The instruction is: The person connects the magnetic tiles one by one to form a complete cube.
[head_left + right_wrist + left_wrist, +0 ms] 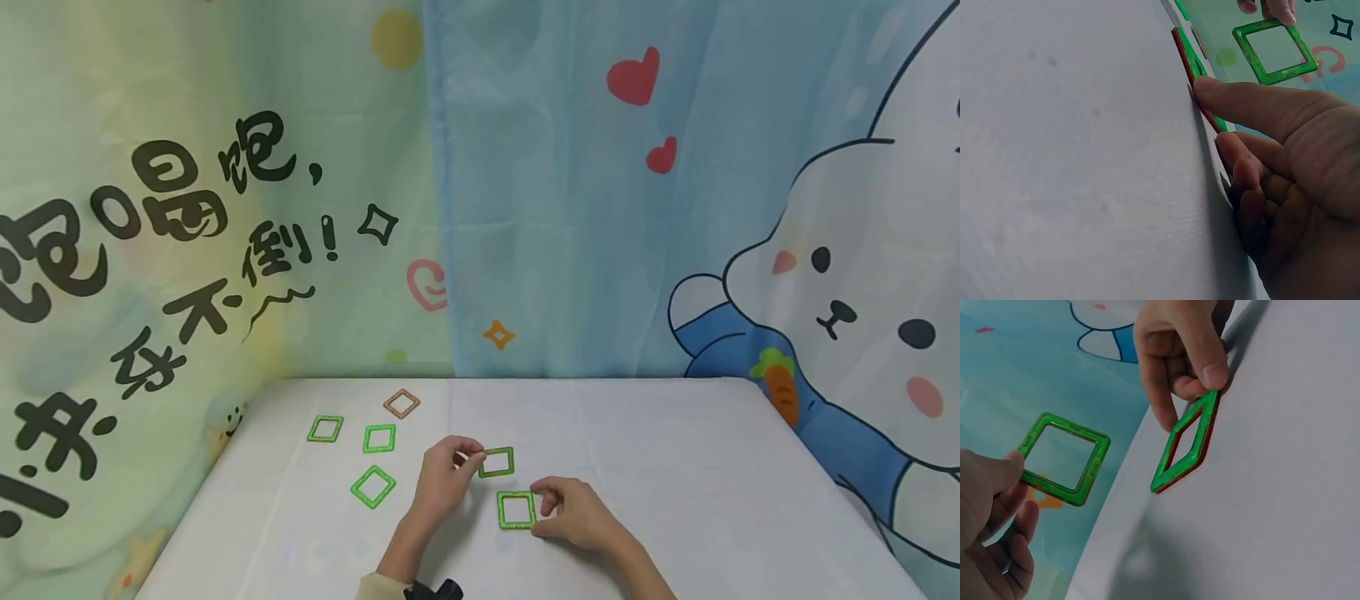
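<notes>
Between its thumb and fingers my left hand (447, 477) pinches a green square magnetic tile frame (1066, 459) by one edge, raised above the table. To its right and nearer to me, my right hand (577, 514) grips a second green square magnetic tile frame (516, 528) at its right side. In the left wrist view this second tile (1180, 467) is tilted close over the white surface and shows a red underside. Both tiles have hollow middles. They are apart from each other. The right wrist view shows the right thumb (1235, 103) on the second tile.
Left of my hands, three green square frames lie on the white table (675, 450): one (325, 439) farthest left, one (379, 450) beside it, one (358, 492) nearer. An orange frame (402, 415) lies behind them. A printed curtain (540, 208) hangs at the table's back edge.
</notes>
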The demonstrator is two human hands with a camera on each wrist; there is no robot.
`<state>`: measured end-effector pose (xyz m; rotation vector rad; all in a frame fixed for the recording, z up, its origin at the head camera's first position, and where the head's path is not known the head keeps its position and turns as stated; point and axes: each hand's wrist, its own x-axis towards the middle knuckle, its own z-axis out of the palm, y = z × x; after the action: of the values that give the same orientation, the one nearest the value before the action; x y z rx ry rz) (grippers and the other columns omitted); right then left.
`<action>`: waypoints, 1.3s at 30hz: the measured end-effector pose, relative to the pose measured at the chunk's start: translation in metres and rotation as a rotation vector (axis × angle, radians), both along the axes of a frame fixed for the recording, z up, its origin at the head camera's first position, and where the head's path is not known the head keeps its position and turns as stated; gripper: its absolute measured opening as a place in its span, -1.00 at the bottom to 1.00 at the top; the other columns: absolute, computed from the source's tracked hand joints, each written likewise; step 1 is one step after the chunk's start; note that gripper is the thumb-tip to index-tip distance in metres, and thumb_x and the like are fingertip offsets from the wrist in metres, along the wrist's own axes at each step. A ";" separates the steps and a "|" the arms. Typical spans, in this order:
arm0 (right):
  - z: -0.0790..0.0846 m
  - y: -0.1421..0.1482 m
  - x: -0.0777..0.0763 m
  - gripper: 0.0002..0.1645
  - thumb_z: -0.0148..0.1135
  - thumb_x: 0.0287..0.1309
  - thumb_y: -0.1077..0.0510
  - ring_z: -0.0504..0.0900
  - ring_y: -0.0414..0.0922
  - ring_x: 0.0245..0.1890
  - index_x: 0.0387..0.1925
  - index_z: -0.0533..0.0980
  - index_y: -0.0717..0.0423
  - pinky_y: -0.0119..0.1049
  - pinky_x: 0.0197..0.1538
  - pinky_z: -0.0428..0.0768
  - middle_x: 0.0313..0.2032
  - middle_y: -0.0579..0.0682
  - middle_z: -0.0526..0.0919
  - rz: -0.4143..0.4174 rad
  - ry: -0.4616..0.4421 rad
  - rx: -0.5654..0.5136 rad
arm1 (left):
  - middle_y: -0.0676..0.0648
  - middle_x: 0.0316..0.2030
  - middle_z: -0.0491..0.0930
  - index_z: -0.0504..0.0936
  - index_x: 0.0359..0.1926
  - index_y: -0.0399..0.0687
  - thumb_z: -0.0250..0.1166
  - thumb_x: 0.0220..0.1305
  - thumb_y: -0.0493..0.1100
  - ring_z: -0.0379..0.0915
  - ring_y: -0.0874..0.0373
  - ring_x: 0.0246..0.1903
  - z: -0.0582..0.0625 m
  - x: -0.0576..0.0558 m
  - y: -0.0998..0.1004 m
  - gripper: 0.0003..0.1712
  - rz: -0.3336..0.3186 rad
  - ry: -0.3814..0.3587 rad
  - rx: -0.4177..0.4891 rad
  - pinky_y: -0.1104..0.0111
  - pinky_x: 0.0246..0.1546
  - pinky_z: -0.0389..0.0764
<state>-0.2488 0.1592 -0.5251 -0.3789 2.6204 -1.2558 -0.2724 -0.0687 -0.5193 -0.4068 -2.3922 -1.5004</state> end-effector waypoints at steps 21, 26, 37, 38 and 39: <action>0.002 -0.001 -0.006 -0.32 0.61 -0.28 0.23 0.38 -0.17 -0.56 -0.02 0.56 0.32 -0.37 -0.49 0.35 -0.50 -0.09 0.51 0.022 0.002 -0.003 | 0.17 -0.41 0.59 0.69 -0.28 -0.06 0.36 0.24 -0.22 0.47 0.32 -0.42 0.002 -0.007 0.017 -0.97 -0.142 -0.093 0.001 0.43 -0.38 0.51; -0.001 -0.002 -0.005 -0.35 0.61 -0.28 0.24 0.37 -0.17 -0.56 -0.04 0.57 0.28 -0.37 -0.50 0.33 -0.49 -0.10 0.50 0.004 0.020 0.004 | 0.19 -0.44 0.59 0.69 -0.30 -0.07 0.37 0.23 -0.21 0.45 0.34 -0.43 0.001 -0.008 0.019 -0.96 -0.154 -0.090 -0.010 0.43 -0.38 0.51; 0.001 -0.004 0.000 -0.37 0.61 -0.27 0.24 0.36 -0.15 -0.55 -0.07 0.56 0.30 -0.36 -0.50 0.31 -0.50 -0.10 0.48 -0.020 0.047 0.026 | 0.17 -0.45 0.59 0.69 -0.30 -0.09 0.37 0.23 -0.21 0.44 0.31 -0.45 -0.006 -0.006 0.018 -0.95 -0.160 -0.142 0.003 0.44 -0.42 0.48; 0.001 -0.004 0.001 -0.36 0.61 -0.27 0.24 0.36 -0.15 -0.55 -0.05 0.55 0.32 -0.36 -0.50 0.31 -0.50 -0.10 0.49 -0.024 0.046 0.026 | 0.18 -0.44 0.59 0.69 -0.30 -0.08 0.37 0.23 -0.20 0.45 0.31 -0.45 -0.006 -0.006 0.018 -0.95 -0.159 -0.152 0.005 0.44 -0.42 0.48; 0.002 -0.004 0.001 -0.34 0.61 -0.28 0.24 0.36 -0.14 -0.55 -0.04 0.55 0.33 -0.35 -0.50 0.31 -0.50 -0.10 0.49 -0.027 0.045 0.026 | 0.18 -0.44 0.59 0.69 -0.30 -0.07 0.36 0.24 -0.20 0.45 0.31 -0.44 -0.006 -0.006 0.018 -0.96 -0.160 -0.153 0.004 0.44 -0.41 0.48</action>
<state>-0.2477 0.1557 -0.5234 -0.3731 2.6856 -1.2335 -0.2784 -0.0510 -0.5257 -0.5100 -2.5248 -1.6602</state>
